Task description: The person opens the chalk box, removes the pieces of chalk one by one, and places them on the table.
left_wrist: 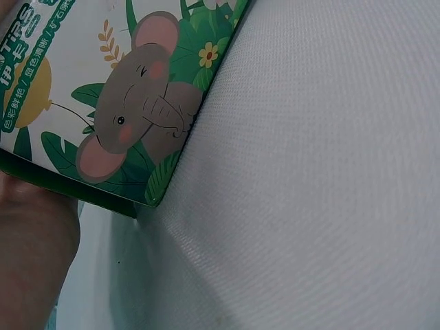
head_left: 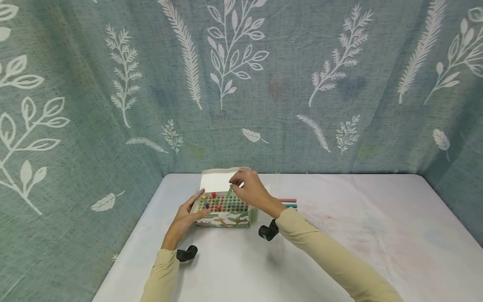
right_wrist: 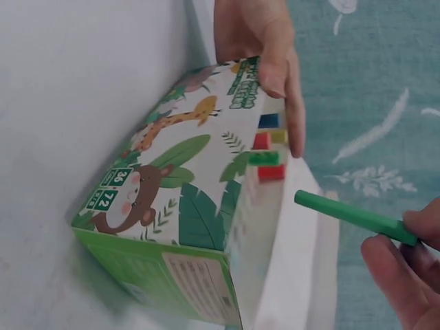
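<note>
A printed cardboard chalk box [head_left: 222, 220] stands on the table with its white lid [head_left: 213, 180] folded back. Its top is a panel of round holes, with several coloured chalks [right_wrist: 269, 155] poking up toward the left end. My left hand [head_left: 185, 218] holds that left end, thumb over the front edge and fingers along the far side. Between thumb and fingers, my right hand [head_left: 250, 188] pinches one end of a green chalk [right_wrist: 354, 217]. The chalk's free end points down toward the panel; the right wrist view shows it apart from the box.
Several loose chalks, one red [head_left: 287, 200] and one teal [head_left: 290, 206], lie right of the box, partly behind my right forearm. A white cloth [head_left: 332, 243] covers the table. Leaf-patterned curtain [head_left: 286, 126] hangs along the back and sides.
</note>
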Demonstrator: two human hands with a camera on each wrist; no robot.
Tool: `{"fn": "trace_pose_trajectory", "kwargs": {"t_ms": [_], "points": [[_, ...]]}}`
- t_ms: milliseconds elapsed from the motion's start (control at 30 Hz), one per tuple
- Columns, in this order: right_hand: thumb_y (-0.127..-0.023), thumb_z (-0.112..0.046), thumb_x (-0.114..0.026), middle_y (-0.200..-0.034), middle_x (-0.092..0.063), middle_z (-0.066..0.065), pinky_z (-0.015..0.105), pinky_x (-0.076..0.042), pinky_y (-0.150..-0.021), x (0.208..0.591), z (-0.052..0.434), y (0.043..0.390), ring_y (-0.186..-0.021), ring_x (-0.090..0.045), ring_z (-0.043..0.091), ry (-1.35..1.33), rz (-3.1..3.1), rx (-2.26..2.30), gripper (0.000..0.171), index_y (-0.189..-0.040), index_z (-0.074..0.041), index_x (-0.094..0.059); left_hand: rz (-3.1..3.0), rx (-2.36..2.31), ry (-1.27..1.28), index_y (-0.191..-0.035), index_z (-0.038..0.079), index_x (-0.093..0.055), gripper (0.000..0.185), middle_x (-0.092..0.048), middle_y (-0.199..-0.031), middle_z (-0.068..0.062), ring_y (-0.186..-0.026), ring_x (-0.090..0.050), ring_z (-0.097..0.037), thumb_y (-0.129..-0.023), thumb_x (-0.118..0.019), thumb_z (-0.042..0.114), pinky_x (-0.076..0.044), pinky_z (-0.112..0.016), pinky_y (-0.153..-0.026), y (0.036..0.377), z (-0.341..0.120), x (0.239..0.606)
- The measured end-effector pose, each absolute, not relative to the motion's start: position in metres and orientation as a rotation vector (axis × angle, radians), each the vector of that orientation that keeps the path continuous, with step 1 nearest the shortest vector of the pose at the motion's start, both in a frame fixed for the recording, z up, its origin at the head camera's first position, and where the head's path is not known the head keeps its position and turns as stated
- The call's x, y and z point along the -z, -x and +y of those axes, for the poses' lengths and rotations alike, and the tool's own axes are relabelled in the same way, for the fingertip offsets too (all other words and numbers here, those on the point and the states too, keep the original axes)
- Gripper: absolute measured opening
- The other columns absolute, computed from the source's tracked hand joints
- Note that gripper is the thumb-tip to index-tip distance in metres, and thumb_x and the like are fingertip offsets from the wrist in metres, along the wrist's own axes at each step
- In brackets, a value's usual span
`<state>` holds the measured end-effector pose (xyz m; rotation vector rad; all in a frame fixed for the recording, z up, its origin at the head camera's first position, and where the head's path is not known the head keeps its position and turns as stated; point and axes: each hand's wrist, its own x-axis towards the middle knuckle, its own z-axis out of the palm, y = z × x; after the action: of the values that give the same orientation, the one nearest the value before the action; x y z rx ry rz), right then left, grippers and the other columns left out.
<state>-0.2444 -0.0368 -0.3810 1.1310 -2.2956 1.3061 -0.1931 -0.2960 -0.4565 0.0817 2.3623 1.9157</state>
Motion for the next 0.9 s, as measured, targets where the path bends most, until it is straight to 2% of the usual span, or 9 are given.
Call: {"fn": "trace_pose_trajectory", "kwargs": {"t_ms": [100,200,333,633,900], "points": [[-0.086,0.003,-0.064,-0.086,-0.061,0.009,0.019,-0.050,-0.065,0.379,-0.030,0.243,-0.074,-0.062,0.018,-1.115,-2.290,-1.345,0.008,-0.090,0.000,-0.071,2.374,-1.914,-0.087,-0.151,0.024,-0.028,0.076,-0.020,-0.154,-0.006,-0.136,-0.028,-0.033,-0.087,-0.070,0.018,-0.031,-0.054,-0.103,0.193,-0.296,0.457],[-0.086,0.003,-0.064,-0.087,-0.062,0.010,0.018,-0.051,-0.064,0.377,-0.022,0.241,-0.074,-0.062,0.018,-1.094,-2.282,-1.386,0.008,-0.089,0.000,-0.071,2.364,-1.922,-0.095,-0.151,0.023,-0.028,0.076,-0.018,-0.155,-0.004,-0.138,-0.025,-0.031,-0.088,-0.070,0.017,-0.030,-0.054,-0.104,0.193,-0.296,0.456],[-0.086,0.002,-0.064,-0.087,-0.062,0.010,0.019,-0.051,-0.063,0.376,-0.013,0.239,-0.074,-0.063,0.018,-1.064,-2.262,-1.410,0.008,-0.089,-0.001,-0.071,2.345,-1.939,-0.105,-0.151,0.024,-0.028,0.077,-0.023,-0.153,-0.007,-0.130,-0.037,-0.033,-0.087,-0.070,0.017,-0.038,-0.049,-0.098,0.194,-0.297,0.458],[-0.085,0.003,-0.065,-0.086,-0.062,0.008,0.021,-0.052,-0.064,0.375,0.004,0.234,-0.075,-0.064,0.019,-0.992,-2.235,-1.448,0.008,-0.088,-0.001,-0.072,2.396,-1.925,-0.078,-0.147,0.036,-0.032,0.075,-0.029,-0.150,-0.001,-0.126,-0.043,-0.027,-0.085,-0.073,0.026,-0.041,-0.046,-0.097,0.205,-0.305,0.478],[-0.085,0.002,-0.066,-0.086,-0.061,0.007,0.020,-0.053,-0.064,0.376,0.018,0.230,-0.077,-0.064,0.020,-0.900,-2.285,-1.506,0.007,-0.088,-0.001,-0.072,2.412,-1.906,-0.060,-0.147,0.038,-0.032,0.077,-0.033,-0.148,-0.002,-0.124,-0.046,-0.027,-0.084,-0.074,0.029,-0.042,-0.044,-0.095,0.206,-0.304,0.482]]}}
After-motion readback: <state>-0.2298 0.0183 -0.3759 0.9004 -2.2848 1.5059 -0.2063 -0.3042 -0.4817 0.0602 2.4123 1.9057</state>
